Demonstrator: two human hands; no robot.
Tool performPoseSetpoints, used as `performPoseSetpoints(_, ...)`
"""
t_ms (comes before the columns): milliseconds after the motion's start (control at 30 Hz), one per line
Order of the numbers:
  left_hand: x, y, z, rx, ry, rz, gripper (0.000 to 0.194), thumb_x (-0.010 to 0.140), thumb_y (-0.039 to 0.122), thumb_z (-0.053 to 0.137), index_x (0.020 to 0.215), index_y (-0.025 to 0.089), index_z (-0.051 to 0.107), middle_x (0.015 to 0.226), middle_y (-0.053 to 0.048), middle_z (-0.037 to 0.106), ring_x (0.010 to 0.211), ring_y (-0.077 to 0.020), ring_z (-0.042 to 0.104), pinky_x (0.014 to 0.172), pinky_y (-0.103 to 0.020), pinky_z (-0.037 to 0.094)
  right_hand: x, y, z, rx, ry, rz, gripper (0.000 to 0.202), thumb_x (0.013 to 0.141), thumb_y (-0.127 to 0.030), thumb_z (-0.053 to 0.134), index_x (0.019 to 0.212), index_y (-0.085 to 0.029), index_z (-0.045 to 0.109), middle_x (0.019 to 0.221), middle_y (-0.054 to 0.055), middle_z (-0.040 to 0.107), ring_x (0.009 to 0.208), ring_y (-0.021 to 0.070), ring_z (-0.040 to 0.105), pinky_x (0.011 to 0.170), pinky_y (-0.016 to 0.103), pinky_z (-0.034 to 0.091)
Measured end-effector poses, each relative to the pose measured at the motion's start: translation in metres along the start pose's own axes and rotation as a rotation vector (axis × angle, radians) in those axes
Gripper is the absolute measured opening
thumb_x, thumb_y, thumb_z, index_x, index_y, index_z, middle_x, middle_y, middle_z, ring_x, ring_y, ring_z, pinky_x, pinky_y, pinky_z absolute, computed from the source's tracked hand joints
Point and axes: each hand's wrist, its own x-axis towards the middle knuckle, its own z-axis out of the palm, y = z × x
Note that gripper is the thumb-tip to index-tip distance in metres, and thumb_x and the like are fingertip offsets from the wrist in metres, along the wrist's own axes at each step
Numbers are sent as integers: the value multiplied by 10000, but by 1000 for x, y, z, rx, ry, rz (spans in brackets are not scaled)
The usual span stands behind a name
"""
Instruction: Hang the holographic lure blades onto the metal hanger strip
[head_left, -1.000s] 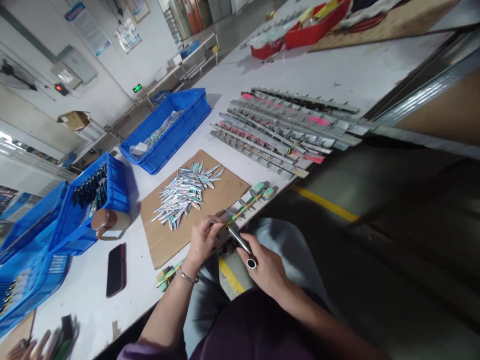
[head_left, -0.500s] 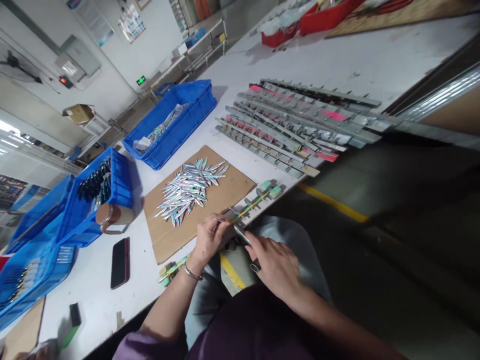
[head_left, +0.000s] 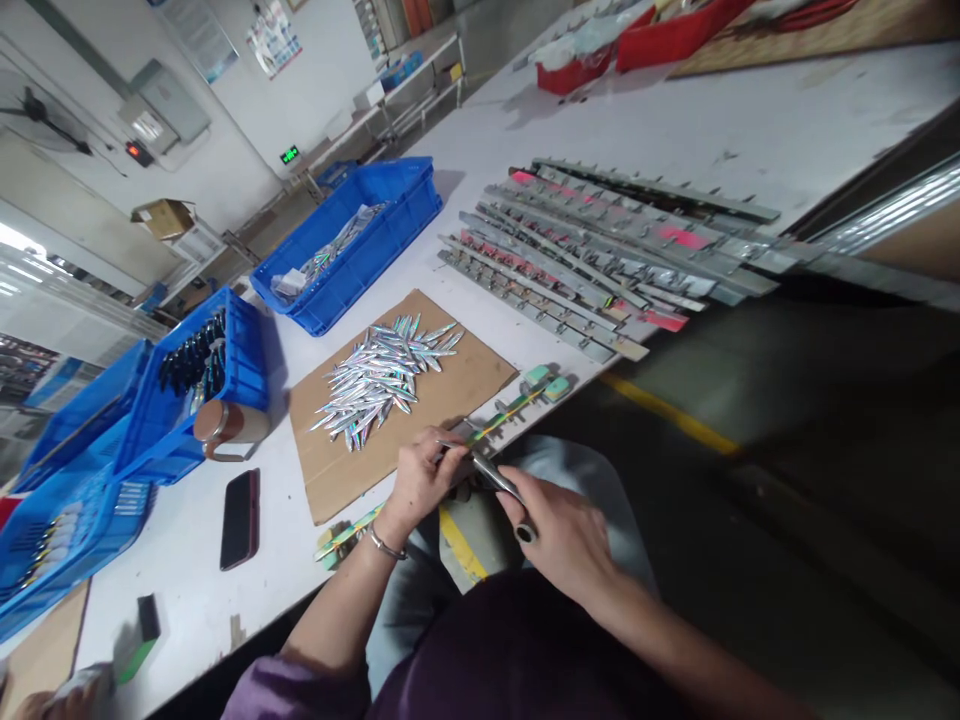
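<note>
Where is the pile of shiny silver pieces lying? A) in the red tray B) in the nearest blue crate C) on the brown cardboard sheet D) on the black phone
C: the pile of shiny silver pieces lies spread on the brown cardboard sheet, just beyond the left hand and right hand, which work at the table edge.

No text can be read

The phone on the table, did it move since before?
No. The phone lies at the same spot beside the cardboard, below the brown cup; only the camera shifted.
</note>
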Motion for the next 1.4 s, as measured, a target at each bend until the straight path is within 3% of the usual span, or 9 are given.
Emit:
performPoseSetpoints(133, -1, -2, 2, 7, -15, -4, 339, 1018, 498, 590, 968, 207, 757, 913, -103, 775, 877, -225, 732, 825, -348, 573, -1, -10, -7, -633, -60, -267, 330, 1033, -193, 457, 1265, -193, 692, 810, 123, 738, 688, 251, 677, 634, 355, 417)
performPoseSetpoints(333, -1, 0, 1, 25, -33, 3, 379, 1038, 513, 541, 966, 204, 747, 896, -96, 770, 877, -224, 732, 828, -339, 569, -3, -11, 6, -746, -64, -326, 329, 1026, -149, 440, 1261, -154, 670, 757, 121, 709, 628, 240, 661, 547, 345, 356)
performPoseSetpoints(467, -2, 0, 2, 21, -32, 9, 384, 1033, 521, 548, 964, 198, 745, 902, -101, 773, 872, -225, 734, 822, -340, 570, -1, 4, 6, -459, -52, -207, 290, 1032, -238, 451, 1235, -204, 655, 794, 107, 726, 677, 233, 672, 568, 323, 365)
performPoseSetpoints(700, -3, 2, -3, -32, -79, -7, 260, 1003, 429, 627, 1005, 204, 758, 961, -98, 789, 917, -228, 745, 855, -330, 577, 10, 31, 13, 723, -288, 294, 493, 923, -693, 595, 1106, -235, 587, 583, -54, 553, 515, 150, 494, 528, 280, 378)
performPoseSetpoints(800, 4, -9, -32, 86, -122, -77, 156, 960, 289, 661, 1047, 216, 767, 1012, -85, 791, 926, -226, 742, 861, -328, 574, 10, 30, 17, 790, -237, 344, 544, 865, -706, 685, 1100, -221, 606, 594, -48, 574, 533, 139, 484, 544, 285, 364)
performPoseSetpoints(933, 18, -39, -85, 579, 61, -403, 147, 895, 115, 610, 896, 169, 747, 961, -126, 764, 920, -257, 720, 884, -369, 548, 11, 20, 16, 787, -215, 387, 618, 801, -751, 726, 1074, -205, 633, 592, -35, 594, 533, 143, 497, 547, 294, 364)
performPoseSetpoints(1067, 25, -60, -111, 712, -115, -504, 116, 873, 123, 649, 772, 173, 674, 876, -116, 739, 869, -252, 702, 845, -347, 517, 13, 10, 9, 768, -196, 390, 675, 756, -796, 735, 1063, -204, 631, 591, -30, 605, 536, 149, 513, 555, 299, 384)
performPoseSetpoints(1233, 6, -57, -105, 487, 87, -448, 155, 943, 226, 608, 793, 194, 590, 748, -50, 666, 719, -190, 629, 737, -301, 480, -6, 1, 10, 657, -109, 381, 710, 767, -816, 708, 1117, -205, 619, 625, -10, 635, 567, 171, 559, 581, 316, 443)
performPoseSetpoints(1400, -20, -31, -72, -326, 177, -383, 344, 929, 519, 678, 990, 196, 579, 766, 2, 653, 627, -142, 620, 654, -282, 523, -29, -16, 26, 816, -87, 461, 570, 829, -729, 713, 1068, -219, 620, 638, -26, 612, 567, 146, 517, 557, 280, 394)
